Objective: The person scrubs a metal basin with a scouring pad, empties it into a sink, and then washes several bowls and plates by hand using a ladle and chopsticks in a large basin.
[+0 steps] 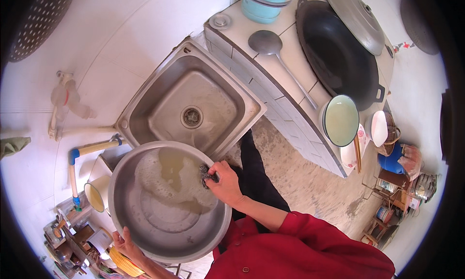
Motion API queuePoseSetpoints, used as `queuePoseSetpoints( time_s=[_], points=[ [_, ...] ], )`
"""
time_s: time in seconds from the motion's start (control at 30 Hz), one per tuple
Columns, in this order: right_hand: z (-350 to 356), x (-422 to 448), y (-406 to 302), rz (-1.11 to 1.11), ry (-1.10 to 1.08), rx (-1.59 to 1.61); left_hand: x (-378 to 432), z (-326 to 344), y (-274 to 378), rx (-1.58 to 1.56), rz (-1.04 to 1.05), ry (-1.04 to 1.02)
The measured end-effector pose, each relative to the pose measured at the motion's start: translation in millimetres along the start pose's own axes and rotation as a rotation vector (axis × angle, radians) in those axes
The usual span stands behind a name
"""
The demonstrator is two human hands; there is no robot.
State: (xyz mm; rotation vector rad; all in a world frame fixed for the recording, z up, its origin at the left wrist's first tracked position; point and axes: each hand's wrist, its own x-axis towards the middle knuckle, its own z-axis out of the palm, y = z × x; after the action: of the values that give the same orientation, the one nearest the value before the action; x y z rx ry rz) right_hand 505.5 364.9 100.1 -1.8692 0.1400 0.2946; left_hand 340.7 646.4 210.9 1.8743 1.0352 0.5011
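Note:
A wide metal basin [170,239] is tilted in front of me, its far rim over the near edge of the steel sink [218,97]. Foamy, cloudy water [172,170] has gathered in the far half of the basin. My left hand [128,245] grips the near-left rim, thumb on the inside and fingers mostly hidden beneath. In my right hand [226,182] is a dark steel-wool scourer [205,173], pressed against the inner wall at the basin's right. The sink holds no dishes, and its drain strainer [191,117] is visible.
On the tiled counter [290,35] at the right are a ladle [266,42], a black wok [338,53], a metal lid [358,21], an enamel bowl [341,121] and chopsticks [357,155]. A blue bucket [261,10] stands at the back. Left, a pipe [96,147] runs beside an enamel pot [96,195].

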Motion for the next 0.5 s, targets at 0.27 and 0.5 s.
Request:
queuePoseSetpoints(
  time_s=[0.27,0.5],
  points=[
    [-27.0,8.0,5.0,0.053,0.068,0.001,10.6,36.7,20.5,0.027,0.053,-0.097],
    [-50.1,22.2,10.7,0.083,0.127,0.013,22.0,72.3,32.6,0.010,0.024,-0.152]
  ],
)
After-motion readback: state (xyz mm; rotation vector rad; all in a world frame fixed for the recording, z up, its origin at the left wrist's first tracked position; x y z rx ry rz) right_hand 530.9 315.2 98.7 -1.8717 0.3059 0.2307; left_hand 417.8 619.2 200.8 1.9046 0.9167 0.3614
